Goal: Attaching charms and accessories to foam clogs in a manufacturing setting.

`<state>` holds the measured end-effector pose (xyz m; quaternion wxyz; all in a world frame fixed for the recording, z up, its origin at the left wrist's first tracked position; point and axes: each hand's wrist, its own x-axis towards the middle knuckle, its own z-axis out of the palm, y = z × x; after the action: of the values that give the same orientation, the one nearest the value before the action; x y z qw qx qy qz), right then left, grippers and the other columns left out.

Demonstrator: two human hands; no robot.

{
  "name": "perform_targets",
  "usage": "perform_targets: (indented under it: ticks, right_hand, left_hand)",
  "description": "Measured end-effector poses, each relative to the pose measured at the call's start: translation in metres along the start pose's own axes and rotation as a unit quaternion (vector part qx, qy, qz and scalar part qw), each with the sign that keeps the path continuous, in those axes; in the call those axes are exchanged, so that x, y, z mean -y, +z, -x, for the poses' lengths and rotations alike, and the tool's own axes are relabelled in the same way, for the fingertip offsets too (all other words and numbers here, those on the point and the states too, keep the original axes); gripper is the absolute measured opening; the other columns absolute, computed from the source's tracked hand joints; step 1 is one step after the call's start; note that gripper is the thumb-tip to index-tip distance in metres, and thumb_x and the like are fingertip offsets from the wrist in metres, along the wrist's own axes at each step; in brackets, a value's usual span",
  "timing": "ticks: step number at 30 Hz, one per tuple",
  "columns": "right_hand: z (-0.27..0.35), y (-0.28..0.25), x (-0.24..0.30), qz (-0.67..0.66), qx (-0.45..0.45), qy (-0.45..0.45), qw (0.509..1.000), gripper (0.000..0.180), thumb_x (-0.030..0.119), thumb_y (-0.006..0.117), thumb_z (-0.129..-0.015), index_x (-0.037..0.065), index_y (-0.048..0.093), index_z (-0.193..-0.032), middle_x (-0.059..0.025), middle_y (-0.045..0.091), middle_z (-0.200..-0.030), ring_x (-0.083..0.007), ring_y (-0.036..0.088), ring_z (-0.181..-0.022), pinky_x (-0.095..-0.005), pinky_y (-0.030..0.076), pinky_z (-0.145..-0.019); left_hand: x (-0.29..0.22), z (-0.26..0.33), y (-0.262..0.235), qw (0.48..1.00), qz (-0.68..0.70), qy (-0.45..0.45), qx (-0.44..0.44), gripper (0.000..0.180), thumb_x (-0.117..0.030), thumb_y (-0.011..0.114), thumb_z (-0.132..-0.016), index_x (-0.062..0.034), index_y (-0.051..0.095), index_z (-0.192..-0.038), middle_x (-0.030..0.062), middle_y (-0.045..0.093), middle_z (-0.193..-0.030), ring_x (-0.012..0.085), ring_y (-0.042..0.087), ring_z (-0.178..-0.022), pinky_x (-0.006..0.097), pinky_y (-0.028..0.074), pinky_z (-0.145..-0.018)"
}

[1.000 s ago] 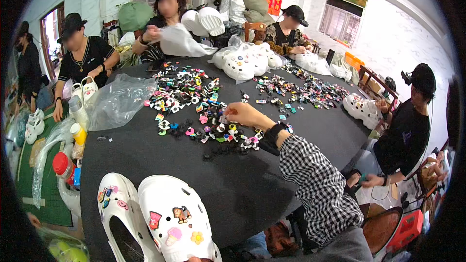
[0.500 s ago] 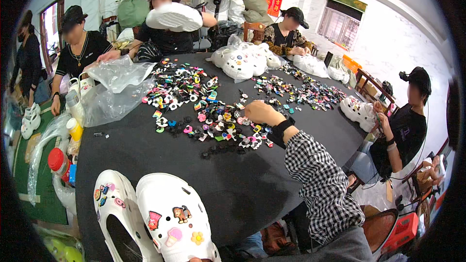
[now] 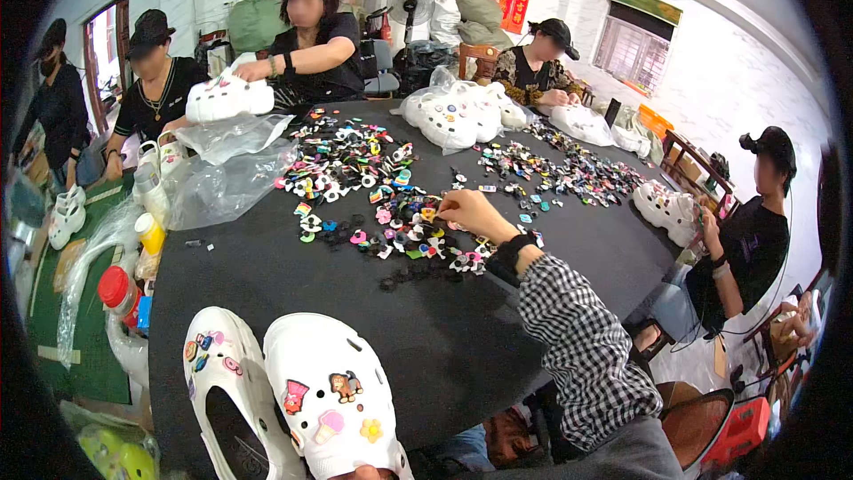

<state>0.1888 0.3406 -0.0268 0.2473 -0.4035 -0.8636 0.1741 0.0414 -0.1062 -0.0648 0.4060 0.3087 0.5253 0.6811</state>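
My right hand (image 3: 468, 212), in a black wristband and checked sleeve, reaches across the black table (image 3: 444, 347). Its fingertips are pinched together on a small shoe charm at the near edge of a spread of colourful charms (image 3: 355, 178). Two white clogs (image 3: 293, 400) fitted with several charms stand at the table's near edge in front of me. Only a fingertip of my left hand (image 3: 354, 473) shows at the bottom edge, under the right clog, holding it.
Clear plastic bags (image 3: 227, 173) lie at the left. Bottles (image 3: 147, 231) and a red-lidded jar (image 3: 115, 289) stand along the left edge. More white clogs (image 3: 449, 111) are piled at the far side, with another charm heap (image 3: 569, 173). Several seated people work around the table.
The person opposite has lowered a white clog from face height down to the table. My right hand has stayed at the charm pile, shifting slightly right.
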Motion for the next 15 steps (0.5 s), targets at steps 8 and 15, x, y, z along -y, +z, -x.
perform_targets:
  ticks: [8,15]
  right_hand:
    - [0.063,-0.035,0.090,-0.322,0.147,0.041,0.934,0.019,0.015,0.056,-0.094,0.003,0.058,-0.108,-0.0001,0.061,-0.086,-0.0064,0.058,-0.076,-0.0206,0.046,-0.063]
    - [0.138,-0.024,0.189,-0.419,0.246,-0.039,0.873,0.016,0.009,0.058,-0.093,0.005,0.062,-0.108,0.0004,0.058,-0.094,-0.0056,0.054,-0.078,-0.0215,0.045,-0.065]
  left_hand:
    - [-0.008,-0.003,0.003,0.999,0.033,-0.012,-0.010,0.039,-0.017,0.047,-0.100,0.0065,0.040,-0.130,0.0153,0.051,-0.122,0.0235,0.049,-0.104,0.034,0.039,-0.092]
    - [0.002,-0.008,0.004,0.997,0.064,0.035,-0.035,0.039,-0.013,0.047,-0.099,0.0075,0.040,-0.132,0.0150,0.050,-0.125,0.0236,0.051,-0.106,0.035,0.040,-0.093]
